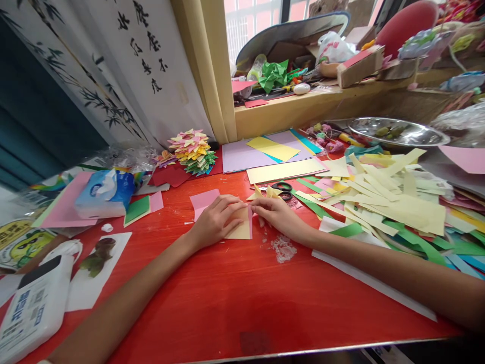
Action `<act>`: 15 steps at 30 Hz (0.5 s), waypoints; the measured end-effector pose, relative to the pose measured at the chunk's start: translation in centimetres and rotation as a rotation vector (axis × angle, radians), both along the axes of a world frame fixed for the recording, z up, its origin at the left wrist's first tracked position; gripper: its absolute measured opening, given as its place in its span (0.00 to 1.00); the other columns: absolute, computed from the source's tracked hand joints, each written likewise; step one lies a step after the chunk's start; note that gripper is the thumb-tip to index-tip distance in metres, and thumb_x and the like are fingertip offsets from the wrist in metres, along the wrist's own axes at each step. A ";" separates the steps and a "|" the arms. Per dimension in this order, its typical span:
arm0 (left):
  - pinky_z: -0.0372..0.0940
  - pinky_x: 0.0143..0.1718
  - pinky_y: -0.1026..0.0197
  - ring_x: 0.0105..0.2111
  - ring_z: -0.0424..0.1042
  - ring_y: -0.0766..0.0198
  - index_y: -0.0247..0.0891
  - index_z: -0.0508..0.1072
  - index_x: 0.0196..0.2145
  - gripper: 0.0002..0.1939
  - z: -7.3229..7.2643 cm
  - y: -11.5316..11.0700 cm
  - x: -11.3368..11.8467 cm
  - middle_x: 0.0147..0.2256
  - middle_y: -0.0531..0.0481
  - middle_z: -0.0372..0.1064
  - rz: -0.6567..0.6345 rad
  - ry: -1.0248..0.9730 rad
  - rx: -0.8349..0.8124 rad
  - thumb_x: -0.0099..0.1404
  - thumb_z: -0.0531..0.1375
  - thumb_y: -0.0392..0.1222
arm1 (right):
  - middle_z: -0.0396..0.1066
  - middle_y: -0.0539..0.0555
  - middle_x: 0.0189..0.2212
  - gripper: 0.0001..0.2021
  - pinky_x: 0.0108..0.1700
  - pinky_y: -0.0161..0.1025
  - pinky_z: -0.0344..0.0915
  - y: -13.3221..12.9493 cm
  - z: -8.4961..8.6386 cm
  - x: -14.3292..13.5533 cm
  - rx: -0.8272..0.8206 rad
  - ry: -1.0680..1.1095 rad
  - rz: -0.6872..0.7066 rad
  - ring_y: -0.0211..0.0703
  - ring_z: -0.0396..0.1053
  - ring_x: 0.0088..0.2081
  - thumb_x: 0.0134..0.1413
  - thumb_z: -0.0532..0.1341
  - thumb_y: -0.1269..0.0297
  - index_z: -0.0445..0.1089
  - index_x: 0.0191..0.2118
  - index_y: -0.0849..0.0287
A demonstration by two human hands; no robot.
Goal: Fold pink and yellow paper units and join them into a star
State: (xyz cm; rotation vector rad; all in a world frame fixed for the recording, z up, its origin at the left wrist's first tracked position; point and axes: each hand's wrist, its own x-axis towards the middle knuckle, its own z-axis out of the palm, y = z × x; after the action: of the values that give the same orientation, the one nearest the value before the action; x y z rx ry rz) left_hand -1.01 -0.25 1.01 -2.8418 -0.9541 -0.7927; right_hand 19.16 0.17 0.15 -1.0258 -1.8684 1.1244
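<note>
On the red table (227,293), my left hand (214,222) presses flat on a small folded sheet of pink and pale yellow paper (242,230). My right hand (276,215) pinches the same paper at its upper right edge, fingertips meeting those of the left hand. A pink corner of paper (202,199) sticks out behind the left hand. Black-handled scissors (282,189) lie just beyond the right hand.
A heap of yellow and green paper strips (390,202) covers the right side. A stack of folded coloured pieces (193,151), flat coloured sheets (273,151), a tissue pack (106,192), a white bottle (34,308) and a metal bowl (397,132) surround the work spot. A cluttered windowsill (303,106) runs behind.
</note>
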 end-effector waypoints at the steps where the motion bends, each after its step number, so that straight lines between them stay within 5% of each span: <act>1: 0.58 0.48 0.55 0.47 0.60 0.59 0.38 0.62 0.48 0.17 0.0 0.0 0.0 0.45 0.44 0.63 -0.007 0.005 0.014 0.61 0.54 0.40 | 0.63 0.49 0.21 0.11 0.27 0.33 0.56 0.0 0.1 0.0 -0.001 0.013 -0.006 0.33 0.59 0.23 0.55 0.50 0.63 0.67 0.33 0.60; 8: 0.58 0.47 0.55 0.46 0.59 0.59 0.36 0.66 0.35 0.05 0.0 -0.1 -0.1 0.45 0.43 0.62 0.012 0.008 0.028 0.60 0.53 0.35 | 0.61 0.47 0.17 0.10 0.25 0.33 0.55 0.0 -0.1 0.1 -0.016 0.048 -0.051 0.34 0.59 0.21 0.56 0.48 0.62 0.63 0.34 0.59; 15: 0.57 0.39 0.57 0.34 0.62 0.63 0.36 0.64 0.28 0.05 0.5 0.5 -1.1 0.30 0.49 0.65 0.116 -0.043 0.056 0.60 0.51 0.35 | 0.64 0.48 0.22 0.10 0.27 0.34 0.58 -0.2 -0.2 0.1 -0.049 0.100 -0.059 0.34 0.62 0.22 0.57 0.48 0.60 0.61 0.39 0.58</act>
State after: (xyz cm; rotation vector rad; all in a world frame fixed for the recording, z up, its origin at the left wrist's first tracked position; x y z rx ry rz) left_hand -2.07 0.28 1.50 -2.7041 -1.0728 -0.8574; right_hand 19.23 0.01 -0.06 -1.0263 -1.7285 1.1704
